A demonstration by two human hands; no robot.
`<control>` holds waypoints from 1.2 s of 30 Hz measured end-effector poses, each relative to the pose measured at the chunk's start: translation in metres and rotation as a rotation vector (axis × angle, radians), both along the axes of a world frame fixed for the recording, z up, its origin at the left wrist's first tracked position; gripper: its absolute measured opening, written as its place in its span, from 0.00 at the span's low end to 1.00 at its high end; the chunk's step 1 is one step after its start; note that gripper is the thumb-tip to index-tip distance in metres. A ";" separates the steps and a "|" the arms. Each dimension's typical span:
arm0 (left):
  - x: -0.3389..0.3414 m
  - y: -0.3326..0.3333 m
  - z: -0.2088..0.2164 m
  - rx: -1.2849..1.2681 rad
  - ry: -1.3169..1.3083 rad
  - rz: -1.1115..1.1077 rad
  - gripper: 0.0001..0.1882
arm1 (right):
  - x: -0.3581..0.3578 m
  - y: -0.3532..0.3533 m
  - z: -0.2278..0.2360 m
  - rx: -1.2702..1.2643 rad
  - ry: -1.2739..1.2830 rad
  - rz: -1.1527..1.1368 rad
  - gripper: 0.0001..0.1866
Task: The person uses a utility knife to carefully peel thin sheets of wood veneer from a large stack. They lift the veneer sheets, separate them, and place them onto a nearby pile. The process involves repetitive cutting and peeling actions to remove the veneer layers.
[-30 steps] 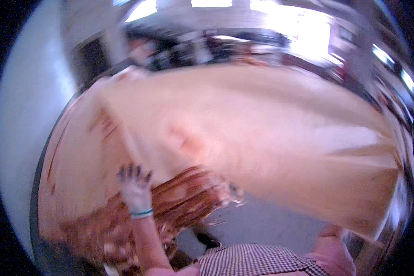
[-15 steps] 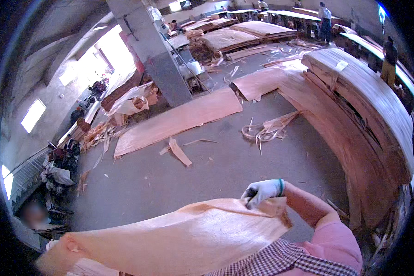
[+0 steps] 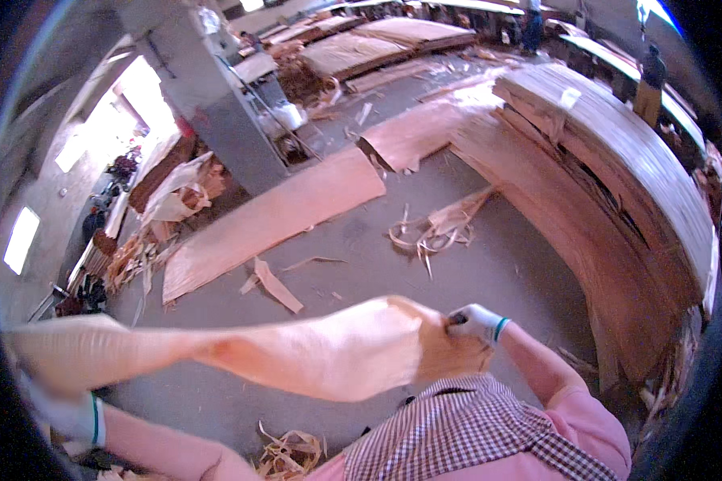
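A long, pale sheet of wood veneer stretches across in front of me, twisted and bowed between my two gloved hands. My right hand, in a white glove with a green cuff and dark fingertips, pinches the sheet near its right end. At the lower left, my left hand wears a matching glove and grips the sheet's left end. Its fingers are partly hidden behind the veneer and smeared by motion.
Flat veneer lies on the concrete floor ahead, with loose strips beside it. A tall veneer stack curves along the right. A grey pillar stands beyond. Shavings lie by my left forearm. Other people are farther back.
My left forearm and glove have come into view at the lower left. The veneer's left end has risen, and the sheet has twisted. The whole view has shifted a little rightward.
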State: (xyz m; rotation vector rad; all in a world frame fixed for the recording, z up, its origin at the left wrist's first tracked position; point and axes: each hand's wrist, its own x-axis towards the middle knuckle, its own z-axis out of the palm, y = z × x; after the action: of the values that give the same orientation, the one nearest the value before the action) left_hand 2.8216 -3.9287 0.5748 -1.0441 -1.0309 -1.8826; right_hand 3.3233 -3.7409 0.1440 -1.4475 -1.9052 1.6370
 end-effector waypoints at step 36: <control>0.200 1.251 -0.323 -0.835 -1.105 -1.489 0.16 | 0.312 0.709 -0.093 0.160 -0.032 -1.158 0.05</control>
State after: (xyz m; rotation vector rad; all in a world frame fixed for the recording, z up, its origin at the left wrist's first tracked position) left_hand 3.0218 -2.6773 0.2514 -1.3846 -2.0976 -3.6173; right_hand 3.6356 -3.0317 0.0507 -1.9149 -0.7899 0.8580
